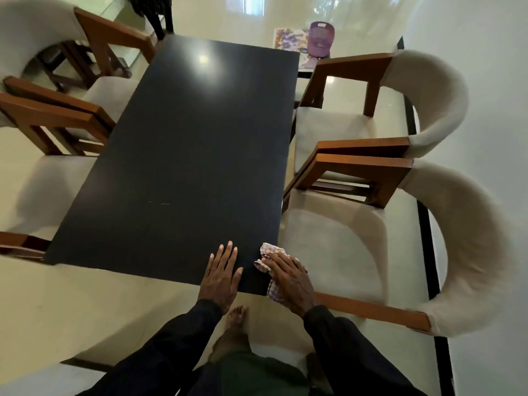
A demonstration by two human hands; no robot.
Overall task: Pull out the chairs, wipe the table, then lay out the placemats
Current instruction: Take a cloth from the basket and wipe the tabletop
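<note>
Most of the cloth (268, 250) under the right hand (290, 282)

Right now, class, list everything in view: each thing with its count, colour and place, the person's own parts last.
table: one, black, centre.
chairs: four, brown wood with cream padding, two along each long side.
cloth: one, checked, near right table corner.
container: one, purple, beyond the far right corner.
patterned sheet: one, multicoloured, beside the container.
foot: one, bare, on the floor.
left hand: flat on the table.
right hand: pressing the cloth.
</note>
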